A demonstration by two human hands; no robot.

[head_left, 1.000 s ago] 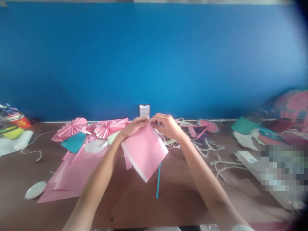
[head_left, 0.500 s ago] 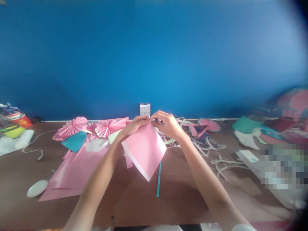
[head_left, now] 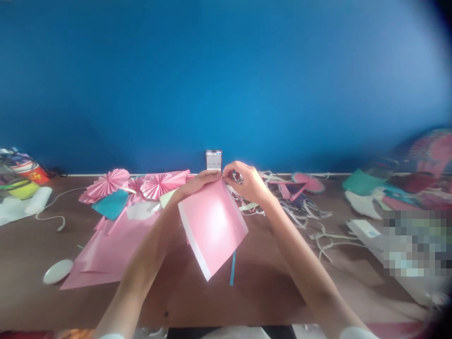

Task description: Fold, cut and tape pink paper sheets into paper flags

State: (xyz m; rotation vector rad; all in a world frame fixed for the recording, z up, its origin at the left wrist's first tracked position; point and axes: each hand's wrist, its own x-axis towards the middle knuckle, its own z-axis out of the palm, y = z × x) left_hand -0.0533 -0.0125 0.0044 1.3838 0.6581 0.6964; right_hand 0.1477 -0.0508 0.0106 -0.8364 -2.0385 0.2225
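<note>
- Head view: blue wall (head_left: 212, 84) behind, brown worktop (head_left: 261, 301) below, cluttered along the back and both sides.
- Held pink sheet (head_left: 213, 226) front and centre, hanging diamond-wise, apparently clear of the worktop. Pale bands along lower-left and upper-right edges.
- Left hand (head_left: 202, 179): fingers narrow, holding the sheet near its top corner; thumb hidden.
- Right hand (head_left: 247, 181): fingers narrow, thumb and index pinched at the same corner, just beside the left fingertips. Exact grip too small to tell.
- Done, judging by layout: pleated pink rosettes (head_left: 156, 185) fanned out at back left, near teal piece (head_left: 111, 205).
- Not done, by judgement: sheet in hand. Broad open face, no pleats visible; any fold or join at the top corner covered by fingers. Mid-work at best guess, exact progress impossible to call.
- Untouched right now: larger pink sheet (head_left: 102, 256) flat at left, blue strip (head_left: 232, 270) below the held one.
- White strips (head_left: 300, 214) tangled at right; phone (head_left: 213, 161) upright at the wall.
</note>
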